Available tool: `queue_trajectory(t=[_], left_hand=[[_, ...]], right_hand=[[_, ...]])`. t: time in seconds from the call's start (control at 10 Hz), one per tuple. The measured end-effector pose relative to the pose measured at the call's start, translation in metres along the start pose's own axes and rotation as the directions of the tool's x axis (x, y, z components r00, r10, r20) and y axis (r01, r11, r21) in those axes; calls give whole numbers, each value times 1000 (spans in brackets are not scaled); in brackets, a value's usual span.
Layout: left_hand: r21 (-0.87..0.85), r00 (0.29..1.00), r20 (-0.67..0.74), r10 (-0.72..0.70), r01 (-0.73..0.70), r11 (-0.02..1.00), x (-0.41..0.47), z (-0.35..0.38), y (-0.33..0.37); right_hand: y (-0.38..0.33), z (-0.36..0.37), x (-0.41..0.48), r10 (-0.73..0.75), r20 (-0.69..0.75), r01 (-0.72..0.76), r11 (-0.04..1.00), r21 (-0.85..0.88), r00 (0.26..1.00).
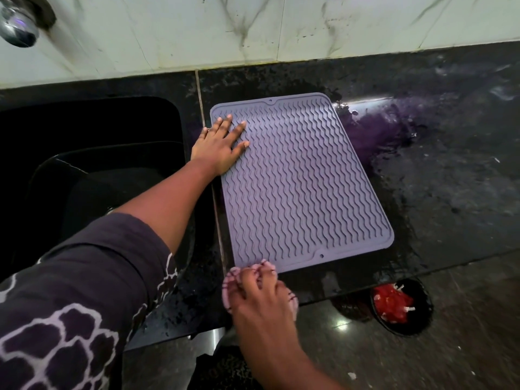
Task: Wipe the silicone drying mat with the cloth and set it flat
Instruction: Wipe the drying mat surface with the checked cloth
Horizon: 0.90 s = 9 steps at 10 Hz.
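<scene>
A grey-lilac silicone drying mat (304, 187) with wavy ridges lies flat on the black stone counter, just right of the sink. My left hand (221, 146) rests palm down on the mat's far left corner, fingers spread. My right hand (260, 298) is at the mat's near edge, fingers curled over a pink striped cloth (229, 288) bunched under the palm. The cloth touches the mat's near left edge; most of it is hidden by the hand.
A black sink (92, 170) lies to the left, with a chrome tap (19, 29) at the top left. The counter (439, 170) right of the mat is wet. Below the counter's front edge, a black bin (399, 308) holds red scraps.
</scene>
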<state>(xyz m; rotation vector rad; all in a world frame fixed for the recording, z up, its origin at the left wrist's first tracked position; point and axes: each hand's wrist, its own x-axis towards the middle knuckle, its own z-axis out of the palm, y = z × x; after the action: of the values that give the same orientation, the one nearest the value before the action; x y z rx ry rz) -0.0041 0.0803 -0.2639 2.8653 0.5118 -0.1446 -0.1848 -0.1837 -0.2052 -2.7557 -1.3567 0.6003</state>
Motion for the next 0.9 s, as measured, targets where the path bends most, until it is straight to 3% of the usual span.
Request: queue_trajectory(t=[0.1, 0.3, 0.4, 0.5, 0.6, 0.8, 0.9], left_hand=[[2, 1000, -1, 1, -1, 1000, 0, 1, 0], [8, 1000, 11, -6, 6, 1000, 0, 1, 1], [18, 1000, 26, -17, 17, 1000, 0, -2, 3], [22, 999, 24, -25, 25, 999, -1, -2, 4], [18, 999, 22, -27, 27, 999, 0, -2, 4], [2, 999, 17, -27, 27, 1000, -1, -1, 4], [-5, 999, 19, -27, 27, 1000, -1, -2, 4]], right_hand=[[12, -3, -1, 20, -75, -16, 999, 52, 997], [95, -14, -16, 277, -157, -279, 960, 11, 948], [87, -18, -13, 264, -145, -258, 964, 55, 954], [46, -10, -2, 162, -107, -145, 979, 144, 981], [21, -8, 4, 47, -51, -44, 996, 72, 998], [63, -25, 22, 84, -307, -36, 987, 159, 948], [71, -27, 38, 19, -156, -14, 999, 29, 988]])
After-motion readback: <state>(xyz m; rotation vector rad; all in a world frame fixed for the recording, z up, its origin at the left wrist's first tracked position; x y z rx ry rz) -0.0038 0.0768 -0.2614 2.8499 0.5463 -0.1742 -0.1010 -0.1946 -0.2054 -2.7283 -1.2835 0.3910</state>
